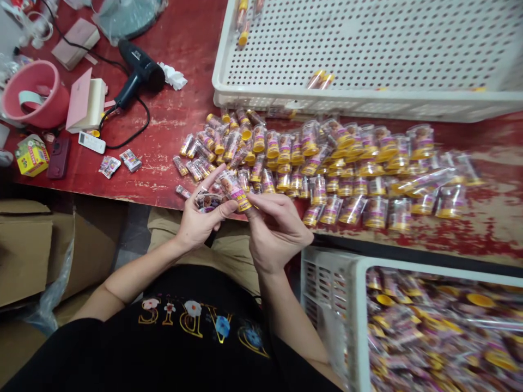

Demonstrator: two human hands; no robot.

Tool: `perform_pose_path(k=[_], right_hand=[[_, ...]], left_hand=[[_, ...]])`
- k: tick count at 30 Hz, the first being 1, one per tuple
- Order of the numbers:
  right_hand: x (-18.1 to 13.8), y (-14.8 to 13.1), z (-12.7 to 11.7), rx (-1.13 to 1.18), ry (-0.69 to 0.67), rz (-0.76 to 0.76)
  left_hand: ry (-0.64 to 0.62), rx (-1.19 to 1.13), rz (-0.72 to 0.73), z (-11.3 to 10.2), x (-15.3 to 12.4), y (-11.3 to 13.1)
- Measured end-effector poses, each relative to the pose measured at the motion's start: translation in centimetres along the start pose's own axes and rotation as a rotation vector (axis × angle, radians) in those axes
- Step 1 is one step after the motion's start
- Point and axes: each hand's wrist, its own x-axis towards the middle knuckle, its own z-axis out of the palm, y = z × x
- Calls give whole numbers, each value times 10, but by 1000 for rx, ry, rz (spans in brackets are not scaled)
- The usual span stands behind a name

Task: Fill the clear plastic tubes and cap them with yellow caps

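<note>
My left hand and my right hand meet at the near edge of the red table. Between them they hold a small clear tube with a yellow cap and a printed label. The left fingers also curl round a loose printed label sleeve. The right fingertips pinch the tube's yellow cap end. Just beyond my hands lies a wide spread of several similar yellow-capped tubes on the table.
A white perforated crate sits at the back with a few tubes inside. A white basket full of tubes stands at the lower right. A black heat gun, pink bowl, boxes and small packets lie left.
</note>
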Motion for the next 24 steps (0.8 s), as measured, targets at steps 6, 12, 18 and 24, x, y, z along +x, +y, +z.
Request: perform_pose_path(k=[6,12,18,24], right_hand=[[-2,10,4,-21,-31,81],[32,48,29,-99,-55,52],[117,89,47,-452,-343,-126],[280,152,42,-766,-403,89]], left_hand=[[63,-85,-49,-3,8,-3],[242,-279,-188,-10,30,-3],[356,-364,-199,-37,45,5],[388,-330,-188,-50,53,10]])
